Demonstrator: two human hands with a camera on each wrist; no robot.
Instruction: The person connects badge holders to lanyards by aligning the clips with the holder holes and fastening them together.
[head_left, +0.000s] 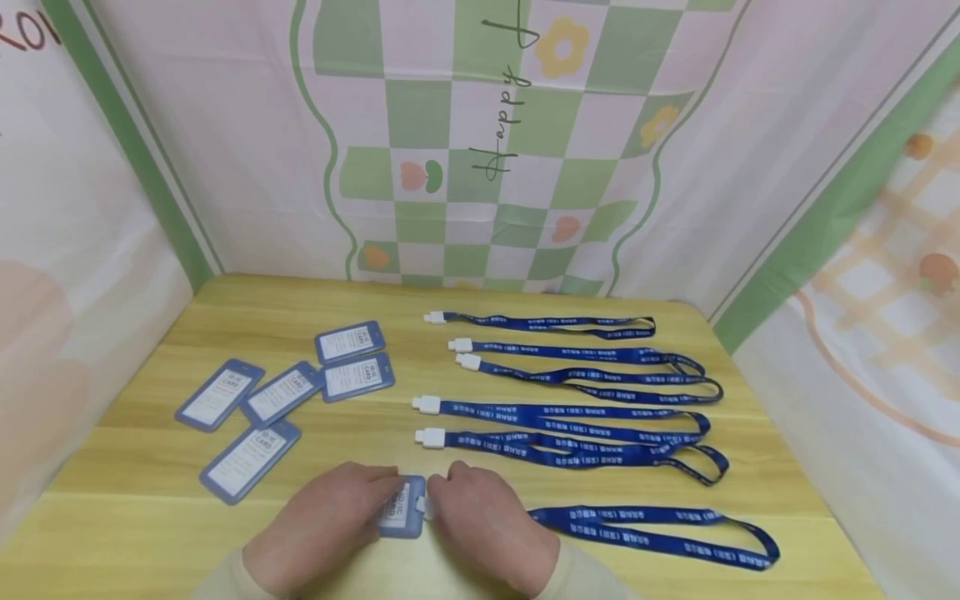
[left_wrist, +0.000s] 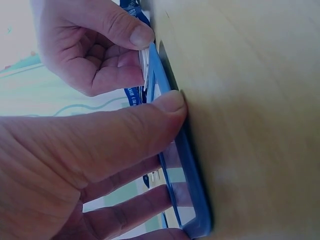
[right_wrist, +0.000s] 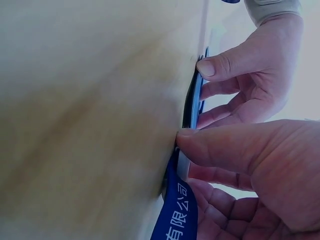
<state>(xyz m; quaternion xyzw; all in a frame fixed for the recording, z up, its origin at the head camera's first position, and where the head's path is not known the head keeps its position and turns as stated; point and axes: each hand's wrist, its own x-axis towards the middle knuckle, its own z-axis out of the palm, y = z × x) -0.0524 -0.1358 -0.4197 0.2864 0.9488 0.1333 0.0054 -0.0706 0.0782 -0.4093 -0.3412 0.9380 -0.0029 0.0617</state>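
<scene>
My left hand point(head_left: 326, 515) grips a blue-framed card holder point(head_left: 410, 510) by its edges, thumb on the near side and fingers on the far side, as the left wrist view shows. At the holder's slotted end, my right hand point(head_left: 487, 521) pinches the white clip point(head_left: 423, 505) of a blue lanyard between thumb and fingers. The clip meets the holder's slot, mostly hidden behind the fingers. From under the right hand the lanyard strap point(head_left: 660, 533) runs off to the right in a long loop. White lettering on the strap point(right_wrist: 177, 215) shows in the right wrist view.
Several card holders point(head_left: 251, 460) lie at the left of the wooden table point(head_left: 150, 500), some touching. Several blue lanyards point(head_left: 570, 450) with white clips point(head_left: 430, 437) lie in rows at the right. A checked cloth point(head_left: 480, 225) hangs behind the table.
</scene>
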